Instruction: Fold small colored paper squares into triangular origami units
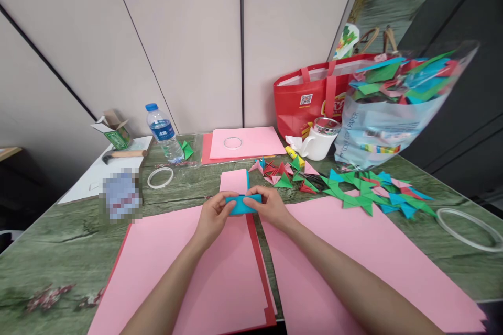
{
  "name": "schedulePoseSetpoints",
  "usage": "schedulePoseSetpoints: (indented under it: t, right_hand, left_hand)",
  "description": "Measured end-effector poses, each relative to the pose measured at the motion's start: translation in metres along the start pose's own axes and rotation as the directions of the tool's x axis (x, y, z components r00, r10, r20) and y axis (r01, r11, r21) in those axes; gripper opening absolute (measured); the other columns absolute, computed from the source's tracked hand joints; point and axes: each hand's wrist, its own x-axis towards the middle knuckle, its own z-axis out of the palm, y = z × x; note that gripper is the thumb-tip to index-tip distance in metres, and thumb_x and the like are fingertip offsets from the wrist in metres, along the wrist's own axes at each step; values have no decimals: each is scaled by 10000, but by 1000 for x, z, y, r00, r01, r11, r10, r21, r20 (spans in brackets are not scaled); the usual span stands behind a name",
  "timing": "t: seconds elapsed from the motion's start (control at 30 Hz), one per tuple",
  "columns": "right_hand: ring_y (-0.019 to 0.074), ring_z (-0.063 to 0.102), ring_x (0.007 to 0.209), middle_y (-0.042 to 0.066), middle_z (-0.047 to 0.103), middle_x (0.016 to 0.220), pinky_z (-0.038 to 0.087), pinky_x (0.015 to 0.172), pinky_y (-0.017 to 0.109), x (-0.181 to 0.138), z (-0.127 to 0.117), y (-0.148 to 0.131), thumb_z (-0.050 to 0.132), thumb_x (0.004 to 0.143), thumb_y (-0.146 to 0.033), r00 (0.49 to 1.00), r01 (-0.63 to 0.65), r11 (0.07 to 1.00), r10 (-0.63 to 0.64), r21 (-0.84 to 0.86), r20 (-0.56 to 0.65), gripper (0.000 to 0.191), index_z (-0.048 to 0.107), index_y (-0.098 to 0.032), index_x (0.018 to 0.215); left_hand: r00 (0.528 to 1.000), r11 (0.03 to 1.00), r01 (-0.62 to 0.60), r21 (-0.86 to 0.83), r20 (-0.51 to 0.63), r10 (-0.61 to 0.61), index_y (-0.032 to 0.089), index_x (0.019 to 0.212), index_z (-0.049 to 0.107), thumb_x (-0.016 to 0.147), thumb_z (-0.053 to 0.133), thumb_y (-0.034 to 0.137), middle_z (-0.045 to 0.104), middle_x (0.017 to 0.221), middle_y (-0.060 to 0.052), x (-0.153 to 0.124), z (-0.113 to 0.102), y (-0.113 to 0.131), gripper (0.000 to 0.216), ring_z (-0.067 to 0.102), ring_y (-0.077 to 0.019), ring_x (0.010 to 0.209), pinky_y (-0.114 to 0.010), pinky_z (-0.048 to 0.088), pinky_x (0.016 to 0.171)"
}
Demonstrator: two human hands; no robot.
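A small folded strip of blue paper (244, 204) is held between both hands over the middle of the table. My left hand (214, 218) pinches its left end with thumb and fingers. My right hand (270, 206) pinches its right end. Just beyond the hands lies a small pink paper slip (233, 180) with a blue slip under its right edge. Large pink sheets (184, 272) lie under both forearms, with another pink sheet (353, 251) to the right.
Folded paper triangles in green, blue and pink (373, 193) lie at right, red and green ones (283, 172) nearer the middle. A clear bag of triangles (389, 110), red tote (306, 99), white mug (320, 138), water bottle (165, 133), tape rings (160, 177) and a small carton (113, 131) stand about.
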Motion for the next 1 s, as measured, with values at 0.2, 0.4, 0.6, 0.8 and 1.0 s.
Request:
schedulePoseSetpoints:
  t: [0.2, 0.4, 0.6, 0.8, 1.0]
  right_hand:
    - [105, 460, 575, -10, 549, 636, 361, 528, 206, 0, -1, 3, 565, 704, -322, 997, 3, 1000, -2, -15, 79, 171, 595, -154, 708]
    - [102, 466, 564, -14, 547, 629, 364, 523, 205, 1, 0, 6, 580, 693, -338, 997, -23, 1000, 22, 7, 67, 188, 596, -152, 712]
    - [116, 538, 587, -13, 580, 746, 435, 539, 229, -1, 1, 3, 679, 589, -325, 981, -126, 983, 104, 134, 162, 383, 540, -186, 918]
    - [127, 566, 499, -54, 571, 574, 475, 509, 258, -3, 2, 2, 684, 570, -274, 943, -291, 919, 228, 266, 244, 471, 467, -194, 980]
    - [112, 547, 443, -68, 564, 504, 463, 448, 231, -3, 3, 2, 704, 548, -249, 947, -284, 906, 214, 315, 239, 396, 491, -179, 874]
  left_hand:
    - [995, 994, -80, 79, 58, 75, 165, 910, 634, 712, 584, 221, 659, 954, -70, -1, -1, 5, 212, 603, -195, 856, -280, 484, 718]
    - [999, 981, -33, 193, 38, 26, 171, 866, 687, 717, 572, 237, 696, 872, -55, -1, -3, 4, 200, 617, -212, 811, -291, 489, 702]
    - [999, 982, -28, 186, -31, 35, 178, 835, 698, 696, 593, 245, 701, 820, -41, -2, 0, 5, 187, 624, -207, 757, -282, 504, 649]
    - [997, 977, -51, 207, -49, 63, 185, 856, 699, 698, 595, 238, 702, 814, -44, -4, 2, 6, 197, 624, -203, 750, -280, 504, 653]
    - [999, 994, -17, 110, -43, 22, 163, 848, 697, 676, 619, 244, 699, 812, -53, -1, -1, 0, 204, 624, -196, 732, -263, 501, 622]
